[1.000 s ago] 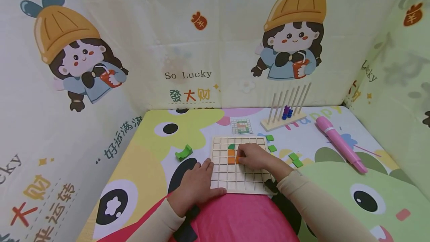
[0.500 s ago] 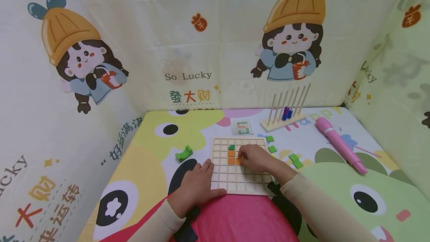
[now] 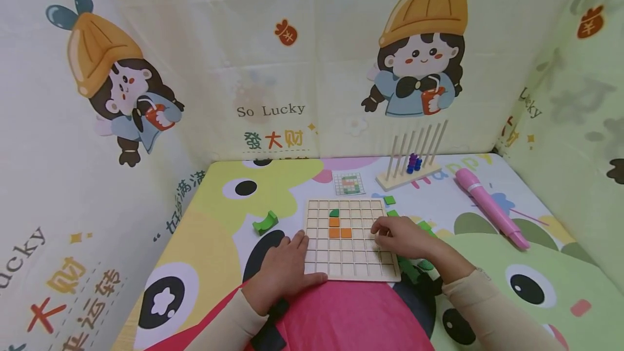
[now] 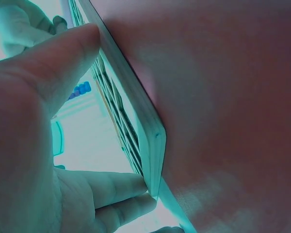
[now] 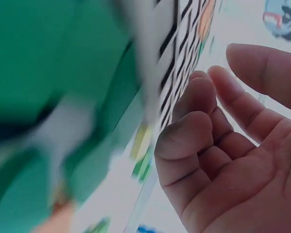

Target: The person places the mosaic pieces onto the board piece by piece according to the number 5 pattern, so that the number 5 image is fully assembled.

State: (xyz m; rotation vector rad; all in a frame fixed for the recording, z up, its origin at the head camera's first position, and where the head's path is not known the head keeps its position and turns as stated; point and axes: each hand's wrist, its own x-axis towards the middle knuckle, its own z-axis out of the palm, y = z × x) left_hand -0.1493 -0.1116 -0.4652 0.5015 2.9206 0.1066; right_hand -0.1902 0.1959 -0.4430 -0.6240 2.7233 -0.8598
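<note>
A wooden grid board (image 3: 351, 268) lies before the person. On it are two orange square tiles (image 3: 334, 222) (image 3: 346, 233) and a green tile (image 3: 334, 213) with a rounded edge. The left hand (image 3: 287, 261) steadies the near left corner, its straight fingers along the left side and its thumb at the front edge. In the left wrist view, the thumb and fingertips touch the board's side (image 4: 153, 141). Over the board's right edge hovers the right hand (image 3: 402, 237), fingers loosely bent; the right wrist view shows nothing between thumb and fingers.
Loose green tiles (image 3: 389, 200) lie right of the board, some partly hidden by the right hand. A pattern card (image 3: 348, 183) and a pegged wooden stand (image 3: 409, 176) with blue and purple beads are behind it. A green curved block (image 3: 265, 223) sits left, a pink pen-shaped object (image 3: 492, 210) right.
The right hand has let go of the orange tile beside the first and moved right to the board's edge, uncovering that tile. The left hand stays in place.
</note>
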